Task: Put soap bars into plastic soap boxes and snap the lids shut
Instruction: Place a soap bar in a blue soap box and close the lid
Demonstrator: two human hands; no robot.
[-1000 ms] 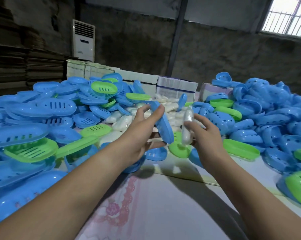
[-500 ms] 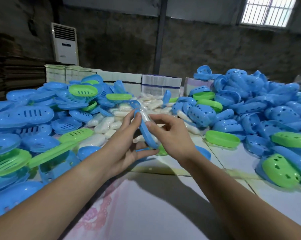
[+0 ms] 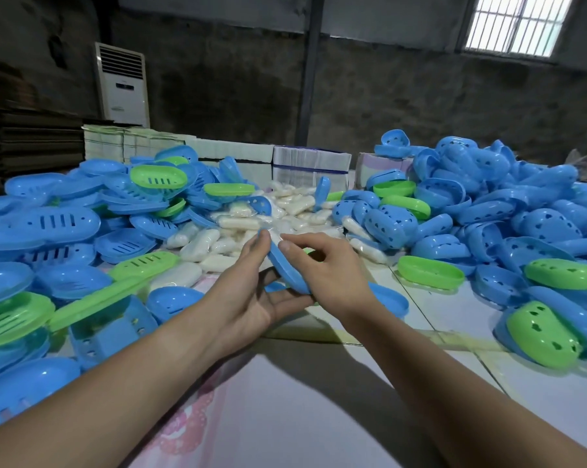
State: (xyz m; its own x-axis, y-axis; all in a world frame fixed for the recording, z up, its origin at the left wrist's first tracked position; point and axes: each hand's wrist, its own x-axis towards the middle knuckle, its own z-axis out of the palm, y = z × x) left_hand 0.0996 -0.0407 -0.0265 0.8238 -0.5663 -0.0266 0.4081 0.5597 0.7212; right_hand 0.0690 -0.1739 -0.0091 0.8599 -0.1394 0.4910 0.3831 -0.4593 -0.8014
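Above the table's middle, both hands hold one blue soap box half (image 3: 287, 270), tilted on its edge. My left hand (image 3: 251, 292) cups it from below and the left, thumb under its lower end. My right hand (image 3: 325, 268) presses on it from the right, fingertips at its upper rim. A sliver of wrapped white soap (image 3: 274, 238) shows at the box's top between the fingers. A heap of wrapped white soap bars (image 3: 285, 214) lies just behind the hands.
Piles of blue and green box trays (image 3: 49, 228) fill the left side. Blue and green lids (image 3: 487, 204) are heaped at the right. A green half (image 3: 430, 273) and a blue half (image 3: 391, 300) lie near my right wrist. White cartons (image 3: 310, 163) stand behind.
My right hand brought the wrapped soap bar across to the blue box half in my left hand. Both hands now close together on the box.
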